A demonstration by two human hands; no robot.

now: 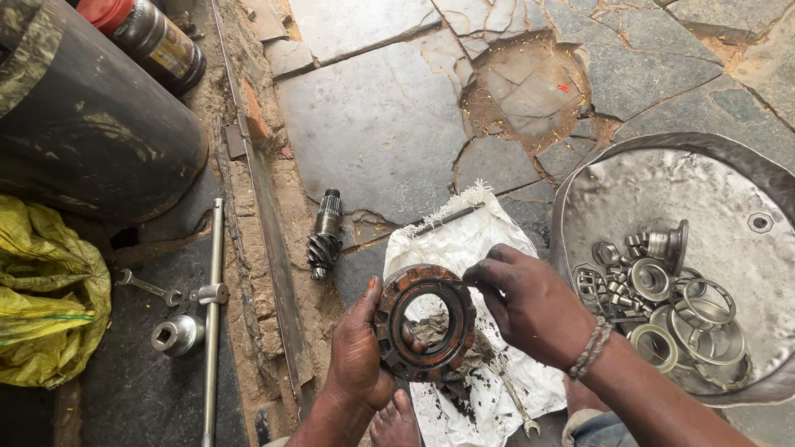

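Head cam, looking down: left hand [358,352] clamps a rusty ring-shaped bearing retainer [425,322] by its left rim, thumb on the front face, fingertips poking thru the bore from behind. Ring is held nearly upright, face toward the cam, its axis pointing roughly at the viewer, w/ its top tipped a bit right. Right hand [530,302] sits just right of the ring, fingers curled narrow and touching the upper right rim; can't tell if it pinches anything small, the fingertips are black w/ grease. So the ring lies betw both hands, left carrying it, right only at its edge.

Below the ring: a white woven sack [464,248] w/ dirt on it and a small spanner [515,401]. Left of that a pinion gear shaft [324,236] lies on the stone floor. Right: a dented metal basin [729,190] holding bearing races & nuts [662,290].

Hidden: back face of the ring, left-hand fingers behind it, right wrist onward cut by frame edge
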